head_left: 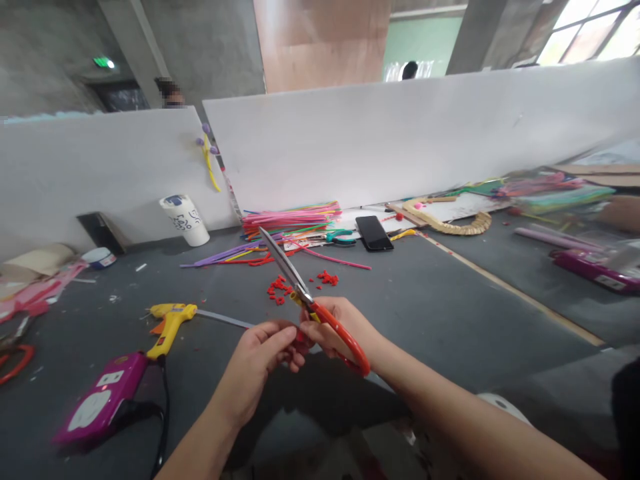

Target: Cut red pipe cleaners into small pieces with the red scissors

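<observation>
My right hand [340, 323] holds scissors [287, 263] with orange-red handles, blades pressed together and angled up to the left. My left hand [257, 357] is closed in a pinch, its fingertips meeting those of the right hand. Between the fingertips shows a small red piece [301, 335], mostly covered; it looks like the red bits on the table, but its exact kind is unclear. Just beyond the hands lie small red curled pieces [280, 288] in a loose group, with another red cluster [328, 277] to their right.
At the left are a yellow glue gun [173, 323] and a purple power strip [103, 400]. Coloured pipe cleaners [295, 217], pliers [341, 236] and a black phone [374, 233] lie toward the back. A white paper cup [185, 220] stands by the white board [380, 147].
</observation>
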